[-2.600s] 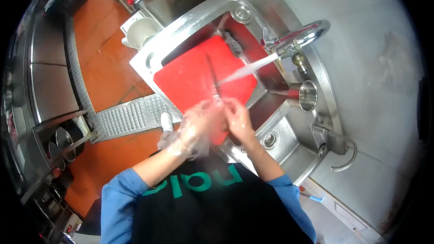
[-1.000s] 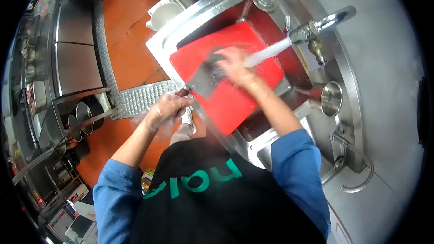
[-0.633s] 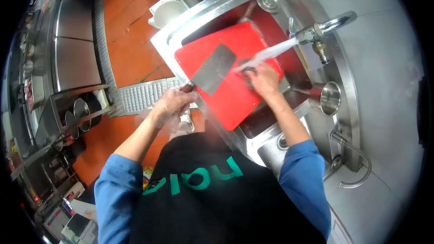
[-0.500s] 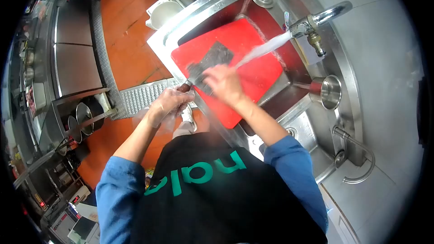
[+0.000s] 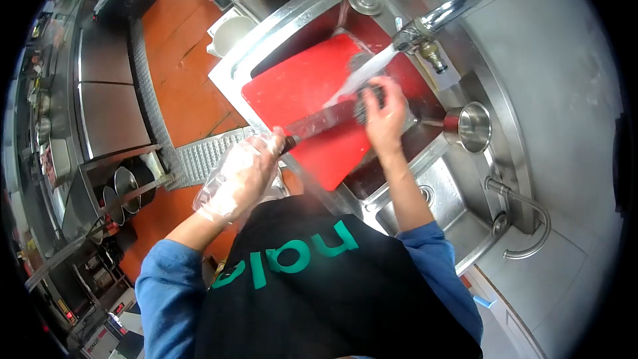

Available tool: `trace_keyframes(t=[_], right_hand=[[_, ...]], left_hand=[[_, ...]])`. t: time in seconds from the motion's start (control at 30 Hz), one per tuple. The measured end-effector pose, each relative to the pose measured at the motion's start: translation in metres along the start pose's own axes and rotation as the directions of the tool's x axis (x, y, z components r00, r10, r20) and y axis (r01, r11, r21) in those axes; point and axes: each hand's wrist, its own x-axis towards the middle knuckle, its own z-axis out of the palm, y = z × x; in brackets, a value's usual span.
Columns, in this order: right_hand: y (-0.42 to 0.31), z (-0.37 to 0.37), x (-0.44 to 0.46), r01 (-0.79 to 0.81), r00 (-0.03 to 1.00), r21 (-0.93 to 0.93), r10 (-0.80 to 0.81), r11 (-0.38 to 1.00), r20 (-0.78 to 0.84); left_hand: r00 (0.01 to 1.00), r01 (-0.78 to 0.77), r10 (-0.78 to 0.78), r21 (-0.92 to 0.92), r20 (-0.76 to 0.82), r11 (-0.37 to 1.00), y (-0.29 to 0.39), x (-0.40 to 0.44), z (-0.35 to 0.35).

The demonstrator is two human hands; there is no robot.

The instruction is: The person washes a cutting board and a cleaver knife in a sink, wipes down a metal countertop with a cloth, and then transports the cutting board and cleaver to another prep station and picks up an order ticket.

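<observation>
The left hand (image 5: 242,171), in a clear plastic glove, is closed round the handle of the cleaver (image 5: 324,119). The right hand (image 5: 387,119) curls round a scrubber (image 5: 377,94) at the blade's far end. The blade is over a red board (image 5: 292,93) in the sink (image 5: 240,57); the tap (image 5: 422,30) pours water toward the blade.

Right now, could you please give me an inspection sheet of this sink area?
Surface: red board at the sink, water stream above it
Job's things: cleaver over the board; dark scrubber at its far end, contact unclear
Clutter: metal pot beside the basins
Hands: gloved left hand grips the cleaver; right hand holds the scrubber
Cables: nothing seen
Surroundings: orange floor, faucet, white container
</observation>
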Motion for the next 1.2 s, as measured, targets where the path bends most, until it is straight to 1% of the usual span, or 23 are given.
trace_keyframes(t=[0.1, 0.13, 0.2, 0.27, 0.33, 0.4, 0.47, 0.5, 0.53, 0.57, 0.6, 0.67, 0.7, 0.73, 0.77, 0.8, 0.87, 0.93, 1.03, 1.07, 1.1, 1.13, 1.2], right_hand=[[-0.026, 0.023, -0.039, 0.069, 0.924, 0.0, -0.064, 0.998, 0.377], [-0.031, 0.033, -0.051, 0.208, 0.88, 0.035, -0.203, 0.977, 0.429], [-0.02, 0.049, -0.078, 0.211, 0.867, 0.036, -0.204, 0.977, 0.454], [0.029, 0.048, -0.074, 0.159, 0.867, -0.164, -0.058, 0.974, 0.495], [0.096, 0.03, -0.057, 0.0, 0.863, -0.528, 0.267, 0.849, 0.43], [0.117, -0.005, -0.019, -0.158, 0.735, -0.638, 0.522, 0.753, 0.433], [0.087, 0.008, -0.026, -0.052, 0.892, -0.518, 0.273, 0.854, 0.359], [0.049, 0.015, -0.032, 0.108, 0.934, -0.246, -0.013, 0.963, 0.358], [0.023, 0.029, -0.047, 0.067, 0.911, -0.073, -0.031, 0.995, 0.412], [0.0, 0.041, -0.068, 0.091, 0.875, -0.04, -0.061, 0.995, 0.481], [0.002, 0.056, -0.083, 0.09, 0.912, -0.075, -0.052, 0.993, 0.408], [0.049, 0.052, -0.068, -0.009, 0.897, -0.217, 0.104, 0.976, 0.43], [0.08, 0.05, -0.062, 0.023, 0.938, -0.36, 0.104, 0.933, 0.332], [0.117, 0.042, -0.048, -0.079, 0.884, -0.504, 0.294, 0.86, 0.362], [0.113, 0.016, -0.016, -0.27, 0.686, -0.682, 0.633, 0.68, 0.36], [0.115, 0.001, -0.006, -0.299, 0.69, -0.656, 0.632, 0.693, 0.352], [0.102, 0.009, -0.028, -0.086, 0.932, -0.443, 0.229, 0.892, 0.281], [0.039, 0.011, -0.048, -0.005, 0.917, -0.094, 0.042, 0.996, 0.397], [0.075, 0.017, -0.077, -0.126, 0.906, -0.312, 0.237, 0.942, 0.349], [0.114, 0.016, -0.069, -0.245, 0.853, -0.511, 0.434, 0.824, 0.289], [0.117, -0.005, -0.042, -0.42, 0.681, -0.55, 0.651, 0.722, 0.335], [0.129, -0.014, -0.035, -0.188, 0.797, -0.727, 0.535, 0.66, 0.279], [0.088, -0.028, -0.014, 0.155, 0.97, -0.774, 0.054, 0.614, 0.237]], left_hand=[[0.988, -0.065, 0.051, 0.095, 0.143, 0.993, 0.006, -0.002, 0.011], [0.974, -0.044, 0.021, 0.097, 0.226, 0.994, 0.008, -0.001, 0.011], [0.921, -0.004, -0.038, 0.108, 0.387, 0.994, 0.011, 0.002, 0.012], [0.928, -0.008, -0.043, 0.134, 0.37, 0.991, 0.011, -0.001, 0.021], [0.929, 0.001, -0.05, 0.133, 0.366, 0.991, 0.013, -0.002, 0.02], [0.923, 0.019, -0.054, 0.096, 0.382, 0.995, 0.017, 0.001, 0.015], [0.961, 0.009, -0.031, 0.078, 0.277, 0.997, 0.019, 0.0, 0.021], [0.972, 0.007, -0.022, 0.063, 0.233, 0.998, 0.021, -0.001, 0.025], [0.97, 0.019, -0.027, 0.037, 0.242, 0.999, 0.024, -0.001, 0.027], [0.968, 0.029, -0.032, 0.017, 0.25, 0.999, 0.024, 0.001, 0.027], [0.966, 0.039, -0.039, 0.002, 0.256, 0.999, 0.024, 0.004, 0.026], [0.972, 0.025, -0.023, -0.005, 0.234, 1.0, 0.021, 0.008, 0.026], [0.973, 0.013, -0.01, -0.009, 0.232, 1.0, 0.02, 0.005, 0.025], [0.967, 0.016, -0.024, 0.032, 0.254, 0.999, 0.019, 0.003, 0.026], [0.964, 0.017, -0.034, 0.069, 0.265, 0.998, 0.019, 0.004, 0.03], [0.961, 0.021, -0.05, 0.107, 0.273, 0.994, 0.018, 0.007, 0.032], [0.97, 0.038, -0.054, 0.07, 0.239, 0.997, 0.018, 0.008, 0.032], [0.963, 0.047, -0.049, 0.012, 0.267, 0.999, 0.019, 0.005, 0.03], [0.955, 0.068, -0.082, 0.059, 0.284, 0.996, 0.019, 0.003, 0.036], [0.95, 0.073, -0.093, 0.078, 0.298, 0.994, 0.021, 0.0, 0.031], [0.933, 0.122, -0.141, 0.078, 0.33, 0.989, 0.03, 0.002, 0.019], [0.938, 0.192, -0.168, -0.049, 0.302, 0.98, 0.029, -0.002, 0.017], [0.941, 0.31, -0.243, -0.313, 0.235, 0.898, 0.028, -0.006, 0.014]])
